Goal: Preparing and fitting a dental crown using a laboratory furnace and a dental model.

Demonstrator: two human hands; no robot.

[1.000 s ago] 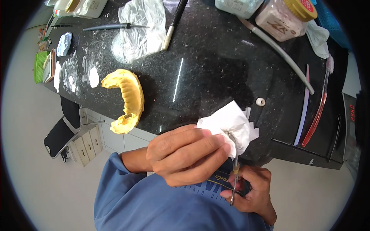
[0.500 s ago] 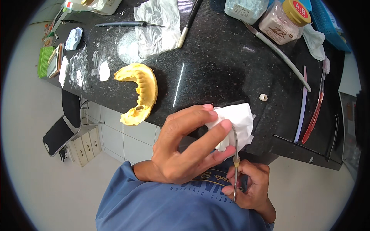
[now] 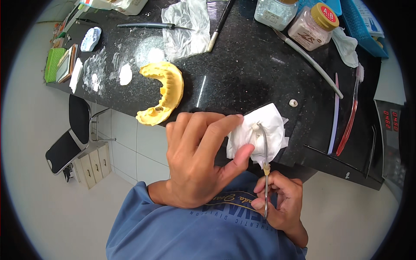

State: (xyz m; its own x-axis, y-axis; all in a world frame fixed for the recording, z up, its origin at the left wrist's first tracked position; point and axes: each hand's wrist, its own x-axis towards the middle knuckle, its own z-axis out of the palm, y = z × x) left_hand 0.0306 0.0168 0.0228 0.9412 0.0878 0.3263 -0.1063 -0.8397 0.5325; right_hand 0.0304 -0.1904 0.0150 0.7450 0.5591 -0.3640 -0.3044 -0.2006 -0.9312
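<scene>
My right hand (image 3: 281, 199) is closed on a slim metal instrument (image 3: 266, 149) with a curved tip and a yellowish band partway along it. At its tip is a small white tooth crown (image 3: 255, 127), over a folded white tissue (image 3: 274, 130) at the bench edge. My left hand (image 3: 197, 156) is beside the tissue on its left, thumb and forefinger spread apart with nothing between them. The forefinger's tip reaches the tissue's upper left edge. Left of that hand lies a yellow horseshoe-shaped dental model (image 3: 173, 89).
Another small crown (image 3: 293, 103) rests on the black bench (image 3: 242, 82). To the right lie a grey-handled knife (image 3: 310, 58), a lilac strip (image 3: 333, 117) and a red-handled brush (image 3: 349, 125). Two jars, one yellow-lidded (image 3: 310, 32), stand behind. A pen-like tool (image 3: 147, 25) lies far left.
My left hand has drawn back left from the tissue and its fingers have spread. The crown at the instrument's tip now shows. My right hand keeps its grip.
</scene>
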